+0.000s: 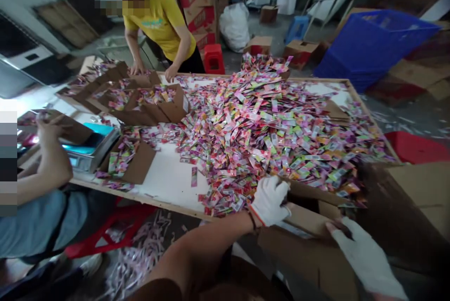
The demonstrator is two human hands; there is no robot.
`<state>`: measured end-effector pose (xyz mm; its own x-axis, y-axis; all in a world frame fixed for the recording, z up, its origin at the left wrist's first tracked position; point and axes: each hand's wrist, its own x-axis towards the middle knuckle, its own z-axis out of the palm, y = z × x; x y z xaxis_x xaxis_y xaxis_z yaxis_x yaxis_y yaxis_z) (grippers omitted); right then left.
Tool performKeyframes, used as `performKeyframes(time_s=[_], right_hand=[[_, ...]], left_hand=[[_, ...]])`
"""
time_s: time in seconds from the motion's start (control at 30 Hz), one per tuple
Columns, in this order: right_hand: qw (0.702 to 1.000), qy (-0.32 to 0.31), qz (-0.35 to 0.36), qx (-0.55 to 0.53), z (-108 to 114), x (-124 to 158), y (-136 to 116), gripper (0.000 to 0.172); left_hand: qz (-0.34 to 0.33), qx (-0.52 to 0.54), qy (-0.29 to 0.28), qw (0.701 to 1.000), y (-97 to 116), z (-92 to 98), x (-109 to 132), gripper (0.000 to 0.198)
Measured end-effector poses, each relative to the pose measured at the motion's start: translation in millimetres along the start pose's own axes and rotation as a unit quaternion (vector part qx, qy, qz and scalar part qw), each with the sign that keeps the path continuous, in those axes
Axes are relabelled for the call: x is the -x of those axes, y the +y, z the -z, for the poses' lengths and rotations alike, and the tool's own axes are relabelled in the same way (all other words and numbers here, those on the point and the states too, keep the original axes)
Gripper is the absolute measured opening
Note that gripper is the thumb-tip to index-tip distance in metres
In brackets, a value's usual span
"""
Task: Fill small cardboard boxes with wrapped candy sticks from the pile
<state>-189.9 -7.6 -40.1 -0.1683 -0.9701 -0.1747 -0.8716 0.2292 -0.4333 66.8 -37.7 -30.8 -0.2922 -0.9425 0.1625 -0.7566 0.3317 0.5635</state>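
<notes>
left hand (269, 200) clamped on the cardboard box (309, 249) beside the sachet pile (267, 127); right hand (365, 256) rests on its near rim, grip unclear.

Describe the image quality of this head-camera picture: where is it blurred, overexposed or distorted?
Head view: the wide lens bows the edges of the table; a white patch burns out at far left; the packet pile is fairly sharp at centre; the right hand and cardboard box at lower right are smeared and dim; the left hand is clearer.
</notes>
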Motion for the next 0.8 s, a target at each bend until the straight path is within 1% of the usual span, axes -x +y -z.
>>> performKeyframes(time_s=[0.03,0.07,0.1,0.13,0.17,0.2,0.27,0.3,0.33,0.4,0.5,0.57,0.63,0.73,0.77,0.8], right_hand=[[0.999,0.039,-0.005,0.004,-3,-1,-5,0.072],[0.996,0.087,-0.006,0.006,-5,1,-9,0.085],[0.993,0.12,-0.014,-0.001,-7,4,-13,0.098],[0.991,0.129,-0.033,-0.019,-9,7,-16,0.108],[0.991,0.109,-0.062,-0.05,-11,10,-18,0.115],[0.989,0.074,-0.09,-0.087,-13,13,-19,0.117],[0.981,0.023,-0.118,-0.153,-16,15,-21,0.11],[0.978,0.019,-0.116,-0.173,-18,15,-22,0.103],[0.976,0.023,-0.115,-0.182,-19,13,-22,0.097],[0.976,0.024,-0.136,-0.167,-20,7,-25,0.086],[0.973,-0.037,-0.191,-0.123,-16,-5,-33,0.07],[0.971,-0.065,-0.209,-0.092,-12,-13,-41,0.062],[0.973,-0.07,-0.21,-0.067,-10,-19,-48,0.058],[0.98,-0.053,-0.189,-0.045,-13,-24,-50,0.055],[0.982,-0.047,-0.178,-0.044,-16,-24,-47,0.056],[0.985,-0.038,-0.162,-0.046,-20,-24,-43,0.057]], left_hand=[[-0.011,-0.039,0.017,0.999,5,0.7,-4,0.072],[-0.033,-0.068,0.018,0.997,8,2.2,-6,0.082],[-0.063,-0.086,0.005,0.994,11,4.2,-8,0.085],[-0.092,-0.092,-0.014,0.991,11,6.3,-8,0.082],[-0.122,-0.09,-0.04,0.988,11,8.0,-7,0.073],[-0.151,-0.085,-0.067,0.983,8,9.0,-5,0.06],[-0.195,-0.079,-0.111,0.971,3,8.2,3,0.031],[-0.205,-0.078,-0.123,0.968,1,6.4,7,0.021],[-0.204,-0.078,-0.126,0.968,-1,4.1,10,0.016],[-0.188,-0.078,-0.116,0.972,-1,-1.8,14,0.015],[-0.186,-0.075,-0.109,0.974,0,-10.3,9,0.015],[-0.185,-0.074,-0.112,0.973,-1,-13.9,2,0.015],[-0.177,-0.078,-0.119,0.974,-3,-14.5,-5,0.016],[-0.169,-0.083,-0.144,0.971,-2,-12.1,-13,0.018],[-0.163,-0.085,-0.155,0.971,0,-12.0,-15,0.022],[-0.157,-0.088,-0.163,0.97,4,-13.0,-16,0.03]])
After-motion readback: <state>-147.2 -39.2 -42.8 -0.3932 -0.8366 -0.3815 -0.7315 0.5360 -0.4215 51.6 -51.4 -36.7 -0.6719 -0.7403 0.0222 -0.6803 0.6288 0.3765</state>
